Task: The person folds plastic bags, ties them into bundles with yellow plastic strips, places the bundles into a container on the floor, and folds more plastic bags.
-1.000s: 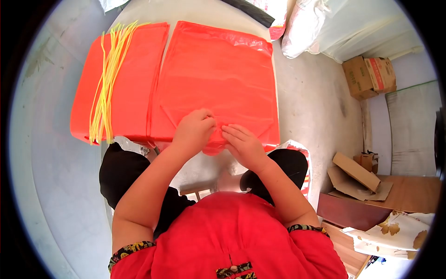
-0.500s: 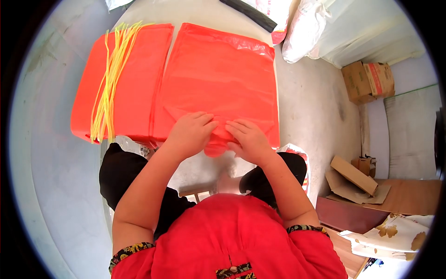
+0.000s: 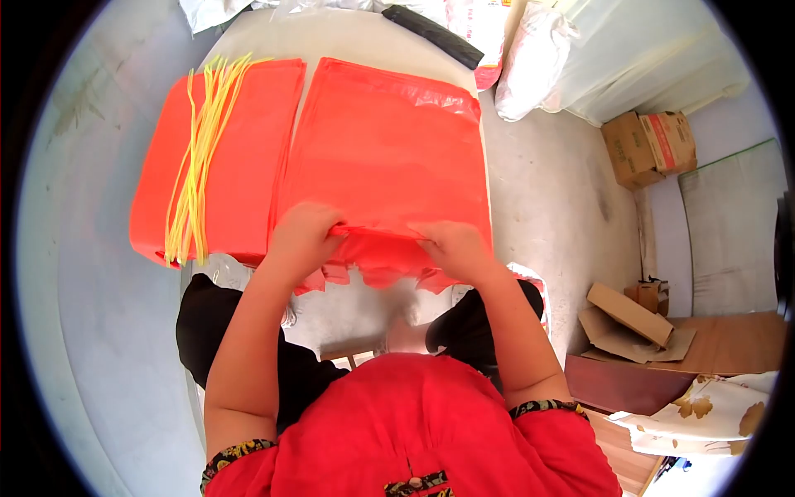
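Observation:
Both of my hands grip the near edge of a thin red plastic sheet, possibly a flat bag, on top of a stack of red plastic sheets. My left hand is closed on the edge's left part, slightly blurred. My right hand closes on the right part, its fingertips blurred by motion. Between them the edge is bunched into a fold, and crumpled red plastic hangs below it over my lap. Left of this stack lies a second red stack, with a bundle of yellow strips across it.
A black roll lies at the table's far edge, by a white plastic sack. On the right are a cardboard box and opened cardboard on a brown cabinet. A pale wall runs along the left.
My hands have moved apart, the left one leftward, and their fingers have closed. The small bunch of red plastic between them has widened into a long fold with ragged edges hanging down.

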